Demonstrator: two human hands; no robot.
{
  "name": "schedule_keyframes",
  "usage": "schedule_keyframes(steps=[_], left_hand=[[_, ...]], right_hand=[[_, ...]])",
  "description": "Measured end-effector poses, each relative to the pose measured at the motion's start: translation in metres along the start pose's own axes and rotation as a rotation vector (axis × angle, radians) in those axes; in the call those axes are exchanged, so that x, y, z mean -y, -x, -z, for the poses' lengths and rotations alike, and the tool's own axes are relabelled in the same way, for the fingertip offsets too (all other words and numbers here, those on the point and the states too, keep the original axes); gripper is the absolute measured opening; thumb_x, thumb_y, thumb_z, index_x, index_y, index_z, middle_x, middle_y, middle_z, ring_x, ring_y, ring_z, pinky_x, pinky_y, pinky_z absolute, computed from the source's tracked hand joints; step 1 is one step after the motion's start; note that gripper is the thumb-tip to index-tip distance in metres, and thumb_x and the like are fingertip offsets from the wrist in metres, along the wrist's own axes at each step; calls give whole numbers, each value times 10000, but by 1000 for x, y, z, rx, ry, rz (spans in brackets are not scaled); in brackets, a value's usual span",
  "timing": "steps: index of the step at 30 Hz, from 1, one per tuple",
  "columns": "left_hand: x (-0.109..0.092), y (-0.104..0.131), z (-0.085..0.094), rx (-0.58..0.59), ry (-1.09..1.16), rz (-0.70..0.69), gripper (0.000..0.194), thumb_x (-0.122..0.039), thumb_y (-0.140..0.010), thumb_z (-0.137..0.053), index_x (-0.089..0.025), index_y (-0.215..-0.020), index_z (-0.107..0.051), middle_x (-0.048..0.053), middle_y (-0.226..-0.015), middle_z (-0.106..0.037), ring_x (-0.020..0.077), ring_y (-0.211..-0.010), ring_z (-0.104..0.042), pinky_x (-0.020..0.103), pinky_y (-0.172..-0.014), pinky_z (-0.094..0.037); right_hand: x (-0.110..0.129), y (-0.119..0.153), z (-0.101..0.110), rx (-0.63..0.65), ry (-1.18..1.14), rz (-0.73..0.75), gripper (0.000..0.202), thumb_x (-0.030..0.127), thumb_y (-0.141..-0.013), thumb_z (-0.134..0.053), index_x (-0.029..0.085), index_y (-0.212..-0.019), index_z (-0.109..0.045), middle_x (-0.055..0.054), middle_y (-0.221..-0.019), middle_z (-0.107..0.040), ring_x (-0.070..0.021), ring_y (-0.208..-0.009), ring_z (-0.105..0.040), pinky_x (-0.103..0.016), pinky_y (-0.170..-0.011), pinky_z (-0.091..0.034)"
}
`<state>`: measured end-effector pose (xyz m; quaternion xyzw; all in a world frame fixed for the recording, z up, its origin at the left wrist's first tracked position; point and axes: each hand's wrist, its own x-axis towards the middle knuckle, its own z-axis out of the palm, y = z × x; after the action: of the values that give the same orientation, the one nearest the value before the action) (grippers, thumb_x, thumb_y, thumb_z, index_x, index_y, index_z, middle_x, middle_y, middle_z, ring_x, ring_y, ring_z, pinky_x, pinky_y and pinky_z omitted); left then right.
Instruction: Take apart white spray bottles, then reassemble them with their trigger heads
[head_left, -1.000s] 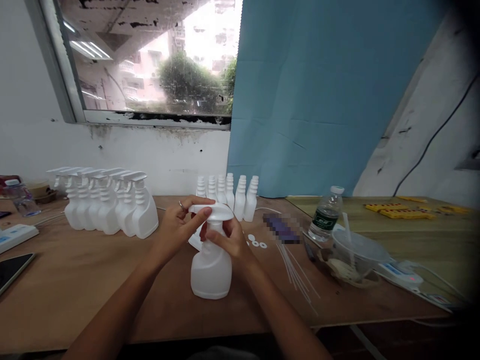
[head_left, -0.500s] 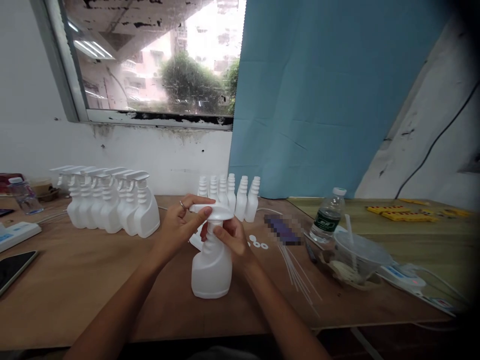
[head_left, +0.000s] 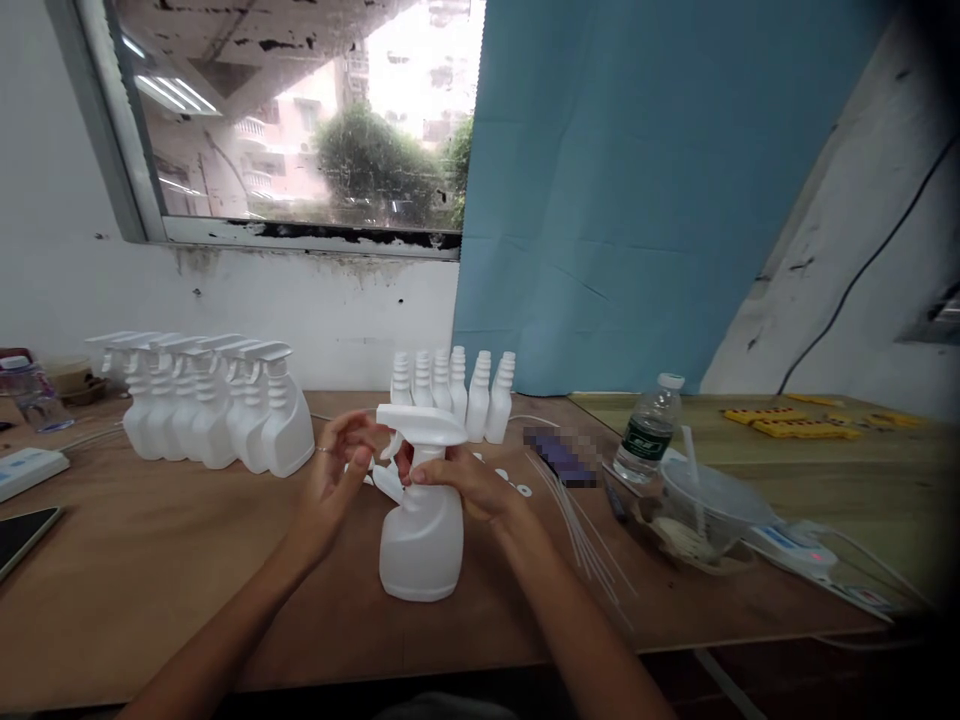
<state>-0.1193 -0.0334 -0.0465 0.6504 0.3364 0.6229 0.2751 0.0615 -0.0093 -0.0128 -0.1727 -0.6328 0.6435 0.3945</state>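
Note:
A white spray bottle (head_left: 422, 548) stands upright on the brown table, its spray head on top with the nozzle pointing left. My right hand (head_left: 469, 480) is wrapped round the neck just under the head. To the left of the nozzle is my left hand (head_left: 337, 470), fingers loosely curled and apart, holding nothing. Behind the bottle, small white pieces lie partly hidden, and white rings (head_left: 524, 490) lie to its right.
Several bottles with spray heads (head_left: 217, 410) line up at the left; several without heads (head_left: 478, 400) stand behind. Thin tubes (head_left: 577, 530), a water bottle (head_left: 649, 430) and a lidded bowl (head_left: 712, 500) are at the right. A phone (head_left: 26, 540) lies far left.
My left hand has let go of the spray head and moved left. My right hand still holds the bottle's neck. The view has shifted slightly.

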Motion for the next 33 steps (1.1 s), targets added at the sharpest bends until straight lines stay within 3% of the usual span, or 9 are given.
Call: schedule_keyframes(steps=[3, 6, 13, 15, 18, 21, 24, 28, 33], left_hand=[[20, 31, 12, 192, -115, 115, 340, -428, -929, -496, -229, -1204, -507, 71, -1116, -618, 187, -946, -593, 329, -884, -471], [26, 57, 16, 371, -283, 162, 366, -393, -895, -561, -248, -1227, -513, 52, -1103, -638, 184, -908, -607, 326, -878, -479], [19, 68, 20, 330, -539, 107, 337, -372, -839, -621, -238, -1140, -553, 23, -978, -652, 183, -877, -619, 302, -825, -498], [20, 65, 38, 374, -564, 129, 298, -401, -846, -608, -232, -1086, -554, 11, -927, -646, 180, -858, -621, 286, -799, -503], [31, 58, 83, 371, -673, 154, 295, -452, -833, -605, -225, -1014, -555, -5, -862, -641, 171, -779, -618, 262, -721, -502], [51, 48, 131, 180, -914, 177, 366, -499, -760, -646, -198, -940, -542, -17, -730, -597, 166, -625, -576, 265, -611, -468], [68, 33, 154, 34, -1039, 264, 402, -552, -715, -637, -200, -846, -494, -14, -680, -577, 183, -594, -588, 269, -559, -437], [78, 5, 142, -25, -1077, 303, 421, -566, -716, -590, -207, -876, -438, 15, -736, -604, 224, -660, -635, 286, -573, -443], [88, -28, 115, 2, -1137, 313, 436, -508, -736, -572, -176, -993, -453, 82, -856, -647, 288, -797, -667, 342, -665, -476]], right_hand=[[0, 3, -2, -24, 9, 23, 163, 253, -689, -722, 169, -807, -646, 12, -745, -579, -118, -681, -516, -237, -649, -424], [-2, 7, -5, -32, 30, 56, 220, 280, -719, -710, 184, -911, -659, -10, -860, -613, -143, -766, -547, -271, -731, -438], [-11, 3, -15, -70, 171, 148, 190, 340, -812, -643, 199, -938, -659, -28, -930, -634, -187, -892, -587, -335, -855, -453], [-18, 1, -17, -58, 277, 168, 335, 378, -803, -672, 226, -1098, -632, -48, -1104, -602, -202, -988, -577, -361, -907, -451], [-36, 4, -10, -99, 552, 220, 601, 370, -757, -741, 299, -1308, -513, -53, -1296, -486, -197, -1111, -523, -382, -1007, -407], [-54, 14, 13, -220, 687, 187, 511, 306, -831, -654, 294, -1317, -495, -56, -1258, -517, -170, -1052, -553, -370, -967, -444], [-60, 32, 45, -387, 799, 147, 354, 274, -851, -589, 241, -1203, -569, -57, -1125, -597, -175, -958, -591, -360, -892, -480], [-50, 60, 87, -517, 1046, 144, 211, 289, -870, -529, 205, -1033, -633, -64, -997, -636, -198, -881, -606, -360, -843, -485], [-50, 88, 121, -407, 1396, -20, 240, 211, -889, -433, 189, -890, -671, -94, -937, -652, -245, -934, -597, -403, -871, -469]])
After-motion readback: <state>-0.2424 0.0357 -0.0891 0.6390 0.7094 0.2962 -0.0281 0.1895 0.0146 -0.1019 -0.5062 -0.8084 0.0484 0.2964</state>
